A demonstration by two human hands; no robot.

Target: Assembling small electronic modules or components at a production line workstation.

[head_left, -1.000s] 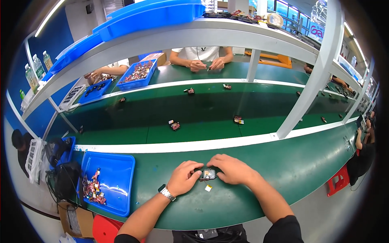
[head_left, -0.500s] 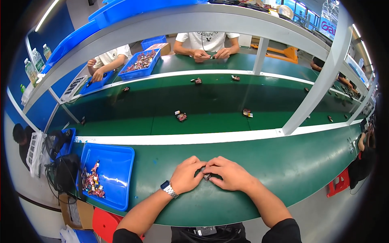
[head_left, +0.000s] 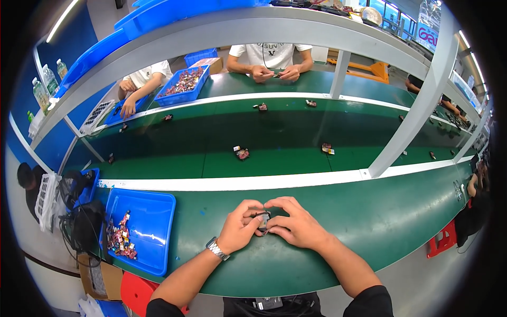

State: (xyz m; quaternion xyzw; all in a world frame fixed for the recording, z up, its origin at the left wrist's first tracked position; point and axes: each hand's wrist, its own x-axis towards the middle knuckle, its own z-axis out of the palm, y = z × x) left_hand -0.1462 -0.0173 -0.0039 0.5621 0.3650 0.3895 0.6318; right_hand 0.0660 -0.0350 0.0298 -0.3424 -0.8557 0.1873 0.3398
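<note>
**Head view: both hands closing on one small part**

Head camera is looking down on my two hands, which are meeting at the near edge of the green surface (head_left: 369,222). My left hand (head_left: 240,227) is curling in from the left, a wristwatch (head_left: 217,249) sitting on its wrist, and my right hand (head_left: 296,224) is arching over from the right. Between them I am pinching a small dark component (head_left: 262,218); the fingers of both hands are clenching around it, thumbs and fingertips touching it from either side. It is sitting just above the surface, mostly hidden by my fingers, so I cannot tell its shape.

To my left a blue tray (head_left: 153,211) is lying on the surface, holding a heap of small reddish parts (head_left: 120,239) in its near corner. Beyond the white rail, the darker green belt (head_left: 185,153) is carrying scattered parts, one of them (head_left: 242,153) near its middle and another (head_left: 327,149) further right. Across the belt another person's hands (head_left: 274,73) are working together, and a second blue tray (head_left: 185,84) of parts is standing beside them.
</note>
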